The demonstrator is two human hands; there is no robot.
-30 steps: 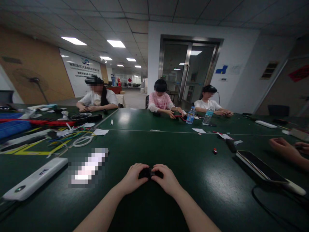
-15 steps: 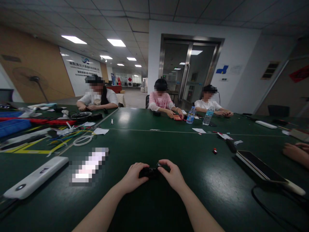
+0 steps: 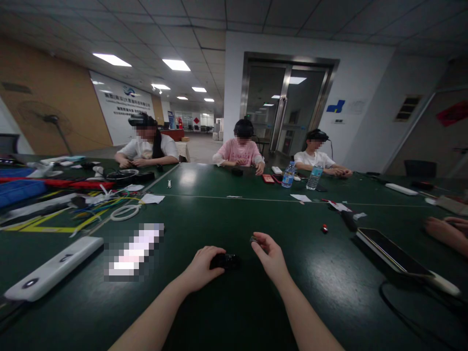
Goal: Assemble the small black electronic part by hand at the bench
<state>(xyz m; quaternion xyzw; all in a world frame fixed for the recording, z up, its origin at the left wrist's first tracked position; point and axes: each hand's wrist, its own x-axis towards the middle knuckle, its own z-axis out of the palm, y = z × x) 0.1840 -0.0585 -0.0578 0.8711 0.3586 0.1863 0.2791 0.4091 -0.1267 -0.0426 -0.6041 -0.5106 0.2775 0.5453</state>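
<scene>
My left hand [image 3: 203, 263] rests on the dark green table [image 3: 234, 302] with its fingers closed round a small black object [image 3: 226, 262]. My right hand [image 3: 269, 253] is raised just to the right of that object. Its fingertips pinch a tiny dark piece [image 3: 254, 239], too small to name. The two hands are a short gap apart.
A white power bank [image 3: 51, 275] lies at the left, a phone [image 3: 389, 251] on a cable at the right. A small red item [image 3: 325, 228] sits ahead. Cables and tools [image 3: 91, 204] crowd the far left. Three people sit opposite; another person's hand [image 3: 444, 231] is at the right edge.
My right hand let go of the black object and lifted up and to the right, pinching a tiny piece. My left hand kept its hold. The person in pink drew their hands in.
</scene>
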